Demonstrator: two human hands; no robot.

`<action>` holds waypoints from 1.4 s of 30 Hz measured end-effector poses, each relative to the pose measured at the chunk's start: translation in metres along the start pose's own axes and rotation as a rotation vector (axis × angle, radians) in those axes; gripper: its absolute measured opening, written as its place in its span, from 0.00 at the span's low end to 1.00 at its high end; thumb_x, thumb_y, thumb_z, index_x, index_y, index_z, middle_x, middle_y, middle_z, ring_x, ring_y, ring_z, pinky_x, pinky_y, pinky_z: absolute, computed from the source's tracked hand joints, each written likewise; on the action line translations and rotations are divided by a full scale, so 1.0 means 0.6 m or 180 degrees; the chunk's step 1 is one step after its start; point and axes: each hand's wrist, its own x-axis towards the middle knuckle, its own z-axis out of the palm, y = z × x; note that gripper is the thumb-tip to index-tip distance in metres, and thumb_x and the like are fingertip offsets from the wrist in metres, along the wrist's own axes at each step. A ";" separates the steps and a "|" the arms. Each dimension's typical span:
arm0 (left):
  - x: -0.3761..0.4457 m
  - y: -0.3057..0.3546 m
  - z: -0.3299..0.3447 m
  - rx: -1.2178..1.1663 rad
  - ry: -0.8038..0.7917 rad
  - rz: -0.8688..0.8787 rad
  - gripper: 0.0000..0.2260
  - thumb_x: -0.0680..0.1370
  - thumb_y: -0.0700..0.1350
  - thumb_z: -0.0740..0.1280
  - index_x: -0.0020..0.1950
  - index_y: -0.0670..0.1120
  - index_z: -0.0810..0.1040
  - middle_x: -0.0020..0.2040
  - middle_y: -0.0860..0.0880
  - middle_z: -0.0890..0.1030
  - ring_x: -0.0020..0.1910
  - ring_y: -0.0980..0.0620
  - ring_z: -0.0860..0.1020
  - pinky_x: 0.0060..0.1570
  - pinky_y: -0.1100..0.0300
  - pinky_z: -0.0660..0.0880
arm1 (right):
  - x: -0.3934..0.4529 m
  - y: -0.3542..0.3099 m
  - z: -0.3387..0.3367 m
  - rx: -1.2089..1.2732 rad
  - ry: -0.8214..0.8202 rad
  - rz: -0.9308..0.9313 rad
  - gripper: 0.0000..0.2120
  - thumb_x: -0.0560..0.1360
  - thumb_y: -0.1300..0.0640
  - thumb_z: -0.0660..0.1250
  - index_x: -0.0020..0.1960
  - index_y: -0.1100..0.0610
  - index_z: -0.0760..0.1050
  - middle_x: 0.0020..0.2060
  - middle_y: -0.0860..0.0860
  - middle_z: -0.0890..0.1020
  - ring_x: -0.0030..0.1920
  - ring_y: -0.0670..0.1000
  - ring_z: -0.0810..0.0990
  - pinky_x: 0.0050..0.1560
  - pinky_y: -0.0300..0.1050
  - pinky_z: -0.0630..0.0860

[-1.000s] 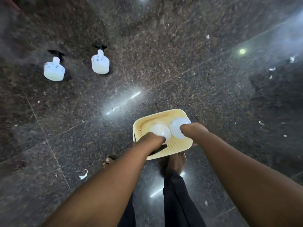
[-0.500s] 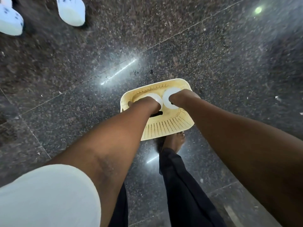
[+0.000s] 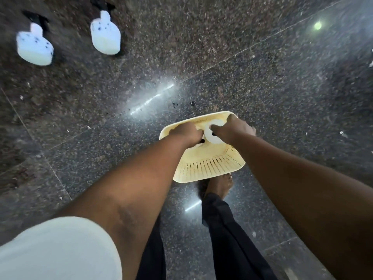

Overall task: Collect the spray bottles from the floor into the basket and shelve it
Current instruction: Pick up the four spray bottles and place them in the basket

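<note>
A pale yellow perforated basket (image 3: 210, 168) sits on the dark granite floor just ahead of my bare foot. Both my hands are inside it. My left hand (image 3: 186, 134) is closed over a white spray bottle that it almost hides; only a bit of black trigger shows. My right hand (image 3: 232, 128) grips a second white spray bottle (image 3: 213, 137) lying against the basket's far side. Two more white spray bottles with black trigger heads stand on the floor at the upper left, one (image 3: 35, 46) farther left and one (image 3: 106, 36) beside it.
Polished dark granite floor (image 3: 262, 87) with tile seams, light reflections and small white scraps. My bare foot (image 3: 219, 184) and dark trouser legs are directly below the basket. My white sleeve fills the lower left corner.
My hands have pushed the two bottles lower into the basket and now cover them more. The view has swung, so the two floor bottles are fully in sight again.
</note>
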 end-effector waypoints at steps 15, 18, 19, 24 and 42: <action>-0.201 -0.269 -0.264 0.1295 0.0636 0.0104 0.32 0.79 0.56 0.54 0.78 0.43 0.51 0.80 0.44 0.51 0.78 0.42 0.47 0.77 0.47 0.47 | -0.199 -0.184 -0.085 -0.0791 0.0354 -0.0626 0.24 0.70 0.38 0.61 0.60 0.53 0.68 0.56 0.55 0.81 0.57 0.59 0.78 0.53 0.54 0.69; -0.219 -0.359 -0.322 0.1369 0.0704 0.0243 0.33 0.79 0.55 0.55 0.78 0.44 0.46 0.80 0.44 0.48 0.79 0.42 0.45 0.77 0.47 0.44 | -0.227 -0.284 -0.069 -0.0689 0.0319 -0.0645 0.24 0.70 0.41 0.61 0.60 0.53 0.68 0.55 0.57 0.81 0.55 0.61 0.79 0.50 0.52 0.72; -0.229 -0.389 -0.347 0.1395 0.0729 0.0259 0.33 0.79 0.55 0.56 0.78 0.45 0.46 0.80 0.44 0.48 0.79 0.42 0.45 0.77 0.47 0.43 | -0.237 -0.319 -0.060 -0.0537 0.0281 -0.0605 0.24 0.69 0.42 0.62 0.61 0.53 0.68 0.56 0.58 0.81 0.55 0.61 0.78 0.51 0.53 0.73; -0.260 -0.529 -0.472 0.1667 0.0870 0.0264 0.32 0.79 0.55 0.56 0.78 0.45 0.47 0.80 0.43 0.48 0.79 0.42 0.45 0.77 0.47 0.43 | -0.262 -0.487 -0.034 -0.0157 0.0120 -0.0554 0.25 0.67 0.42 0.62 0.60 0.53 0.67 0.58 0.58 0.79 0.58 0.61 0.77 0.55 0.52 0.75; 0.174 -0.667 -0.650 0.1131 0.1386 -0.0146 0.31 0.78 0.58 0.54 0.78 0.48 0.50 0.80 0.41 0.50 0.77 0.37 0.52 0.74 0.41 0.51 | 0.170 -0.780 -0.003 -0.1436 0.0421 -0.1283 0.38 0.70 0.31 0.58 0.74 0.38 0.46 0.78 0.52 0.50 0.72 0.65 0.61 0.68 0.62 0.62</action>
